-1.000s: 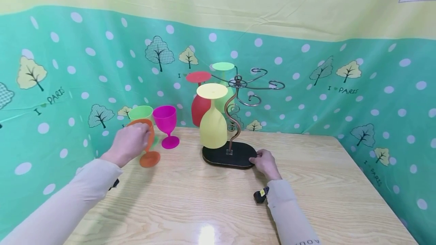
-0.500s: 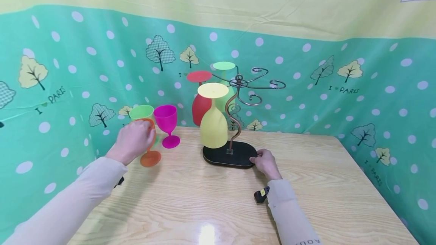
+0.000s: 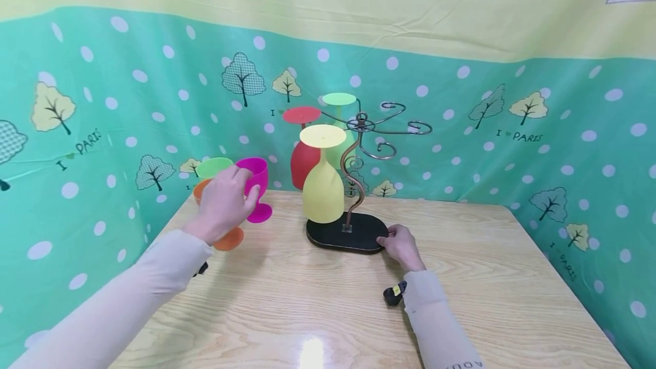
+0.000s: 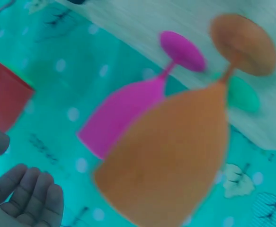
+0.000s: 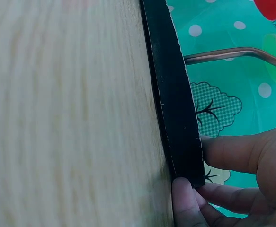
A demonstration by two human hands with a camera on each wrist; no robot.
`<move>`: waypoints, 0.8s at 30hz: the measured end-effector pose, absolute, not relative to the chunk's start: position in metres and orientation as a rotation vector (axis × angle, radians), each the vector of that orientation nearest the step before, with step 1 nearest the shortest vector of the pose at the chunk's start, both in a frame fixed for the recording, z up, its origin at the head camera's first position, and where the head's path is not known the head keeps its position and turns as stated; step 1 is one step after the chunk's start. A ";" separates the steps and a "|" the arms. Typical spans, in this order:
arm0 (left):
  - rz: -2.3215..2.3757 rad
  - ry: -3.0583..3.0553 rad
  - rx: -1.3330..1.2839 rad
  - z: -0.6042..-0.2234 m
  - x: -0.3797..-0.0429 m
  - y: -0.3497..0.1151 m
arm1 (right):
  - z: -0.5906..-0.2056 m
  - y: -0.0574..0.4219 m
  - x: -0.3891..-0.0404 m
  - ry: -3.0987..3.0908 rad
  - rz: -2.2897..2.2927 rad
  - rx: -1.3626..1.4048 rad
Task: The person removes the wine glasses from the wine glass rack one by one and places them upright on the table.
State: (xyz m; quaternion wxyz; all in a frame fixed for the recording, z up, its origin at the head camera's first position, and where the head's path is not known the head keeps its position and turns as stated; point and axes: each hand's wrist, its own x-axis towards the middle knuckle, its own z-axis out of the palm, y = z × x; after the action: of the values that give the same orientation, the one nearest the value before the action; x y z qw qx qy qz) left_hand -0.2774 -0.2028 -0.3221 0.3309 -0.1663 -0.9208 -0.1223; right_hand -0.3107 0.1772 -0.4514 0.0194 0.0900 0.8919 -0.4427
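Note:
My left hand [image 3: 224, 201] is in the air in front of the magenta goblet [image 3: 260, 171] and over the orange goblet [image 3: 229, 239], partly hiding both. In the left wrist view that hand [image 4: 31, 196] has its thumb and loosely bent fingers apart, nothing between them, beside the orange goblet [image 4: 171, 156]. A green goblet [image 3: 214, 166] stands behind the orange one. My right hand [image 3: 402, 248] pinches the right end of the black base [image 3: 366, 231] of a metal goblet rack; the right wrist view has the thumb on top of the base [image 5: 175, 94].
Upside down on the rack's left arms hang a yellow goblet [image 3: 323, 192], a red goblet [image 3: 302, 167] and a light green goblet [image 3: 348, 144]. Curled wire arms [image 3: 394, 127] stick out to the right. A patterned curtain [image 3: 441, 90] surrounds the wooden table [image 3: 461, 278].
My left hand has moved right from the orange goblet to in front of the magenta one, and its fingers have spread. The right hand stays on the rack's base.

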 end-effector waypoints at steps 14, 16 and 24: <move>-0.499 -2.136 -0.670 -0.279 -0.260 -0.140 | -0.452 0.178 -0.311 2.771 -1.382 0.269; -0.523 -2.066 -0.691 -0.271 -0.258 -0.133 | -0.452 0.178 -0.311 2.769 -1.374 0.275; -0.500 -1.807 -0.834 -0.244 -0.253 -0.109 | -0.452 0.177 -0.309 2.780 -1.380 0.272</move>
State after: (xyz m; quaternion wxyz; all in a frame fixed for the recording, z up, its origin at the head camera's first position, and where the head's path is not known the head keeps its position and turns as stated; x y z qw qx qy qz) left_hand -0.2531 -0.1093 -0.2435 0.5183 -0.3477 -0.7530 -0.2083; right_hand -0.3094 0.1767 -0.4517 0.0129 0.0872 0.8923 -0.4428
